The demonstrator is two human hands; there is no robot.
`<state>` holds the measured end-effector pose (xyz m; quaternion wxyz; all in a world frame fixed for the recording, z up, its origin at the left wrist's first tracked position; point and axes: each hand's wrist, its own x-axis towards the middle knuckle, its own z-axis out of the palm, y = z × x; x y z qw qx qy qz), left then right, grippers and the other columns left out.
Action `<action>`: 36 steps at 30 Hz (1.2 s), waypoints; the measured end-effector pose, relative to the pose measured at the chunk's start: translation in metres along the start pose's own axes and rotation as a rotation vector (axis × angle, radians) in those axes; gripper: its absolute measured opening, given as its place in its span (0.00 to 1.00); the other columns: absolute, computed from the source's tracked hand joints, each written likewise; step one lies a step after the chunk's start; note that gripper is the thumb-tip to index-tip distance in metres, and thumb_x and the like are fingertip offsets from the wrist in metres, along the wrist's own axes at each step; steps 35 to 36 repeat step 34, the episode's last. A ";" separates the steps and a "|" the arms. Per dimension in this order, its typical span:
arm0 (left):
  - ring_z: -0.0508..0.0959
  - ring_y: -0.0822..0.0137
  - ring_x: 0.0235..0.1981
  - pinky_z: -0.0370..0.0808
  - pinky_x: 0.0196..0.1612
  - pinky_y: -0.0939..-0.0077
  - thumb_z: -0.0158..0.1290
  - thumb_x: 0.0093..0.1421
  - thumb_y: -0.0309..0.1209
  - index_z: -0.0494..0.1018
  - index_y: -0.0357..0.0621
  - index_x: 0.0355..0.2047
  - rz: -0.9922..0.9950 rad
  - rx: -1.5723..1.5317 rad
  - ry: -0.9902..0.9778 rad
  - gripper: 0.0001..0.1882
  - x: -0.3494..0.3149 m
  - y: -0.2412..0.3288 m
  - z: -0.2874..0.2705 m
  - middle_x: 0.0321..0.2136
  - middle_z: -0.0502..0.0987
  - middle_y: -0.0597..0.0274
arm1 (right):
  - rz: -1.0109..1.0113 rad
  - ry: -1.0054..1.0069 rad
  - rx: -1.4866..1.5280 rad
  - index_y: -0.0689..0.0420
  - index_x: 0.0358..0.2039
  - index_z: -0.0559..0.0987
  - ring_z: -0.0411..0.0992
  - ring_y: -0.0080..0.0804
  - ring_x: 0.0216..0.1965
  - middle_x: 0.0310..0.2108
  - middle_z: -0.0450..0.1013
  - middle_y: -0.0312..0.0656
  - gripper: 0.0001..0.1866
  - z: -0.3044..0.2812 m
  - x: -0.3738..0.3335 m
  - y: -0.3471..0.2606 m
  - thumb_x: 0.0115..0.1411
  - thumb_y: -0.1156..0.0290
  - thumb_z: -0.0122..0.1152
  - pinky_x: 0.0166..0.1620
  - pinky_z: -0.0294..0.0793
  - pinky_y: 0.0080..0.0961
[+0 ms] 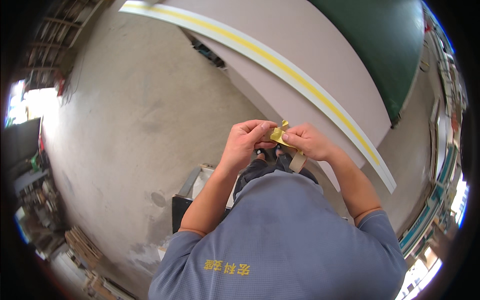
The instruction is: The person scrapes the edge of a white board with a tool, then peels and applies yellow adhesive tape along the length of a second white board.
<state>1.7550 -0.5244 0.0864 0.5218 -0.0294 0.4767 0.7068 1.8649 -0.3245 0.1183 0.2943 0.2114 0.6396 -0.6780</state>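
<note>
In front of my body, both hands are closed around a piece of yellow tape [278, 135]. My left hand [246, 141] pinches near its crumpled left end, thumb against the fingers. On the other side, my right hand [309, 141] grips the tape between thumb and fingers. Just below the right hand hangs a tape roll [298, 162] with a tan inner core; its upper part is hidden by the fingers. Beyond the hands, a long white strip [345, 116] with a yellow line along it lies across a pale board.
The pale board [295, 30] rests at the front right, with a dark green surface [380, 45] beyond it. By my left elbow stands a dark-sided box [181, 212]. Stacked wooden boards [87, 245] lie at the lower left, and racks of material line the right side.
</note>
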 end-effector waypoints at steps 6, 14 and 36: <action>0.84 0.70 0.36 0.83 0.41 0.75 0.64 0.63 0.23 0.79 0.30 0.49 0.283 0.111 0.223 0.15 -0.016 0.081 -0.121 0.37 0.84 0.57 | -0.061 -0.067 -0.102 0.59 0.32 0.78 0.61 0.18 0.25 0.24 0.64 0.29 0.14 0.053 0.139 -0.099 0.71 0.64 0.51 0.25 0.68 0.22; 0.80 0.76 0.32 0.77 0.38 0.81 0.63 0.61 0.16 0.80 0.36 0.44 0.487 0.131 0.461 0.12 -0.060 0.245 -0.299 0.33 0.82 0.64 | -0.104 -0.017 0.587 0.59 0.47 0.74 0.68 0.21 0.27 0.34 0.71 0.36 0.10 0.163 0.403 -0.242 0.67 0.77 0.49 0.31 0.70 0.20; 0.77 0.77 0.22 0.76 0.28 0.78 0.67 0.63 0.29 0.75 0.40 0.43 1.000 0.626 1.340 0.14 0.027 0.689 -0.826 0.21 0.79 0.60 | -0.771 0.007 -0.095 0.59 0.64 0.70 0.70 0.26 0.44 0.52 0.72 0.40 0.27 0.462 0.883 -0.678 0.63 0.75 0.56 0.53 0.72 0.26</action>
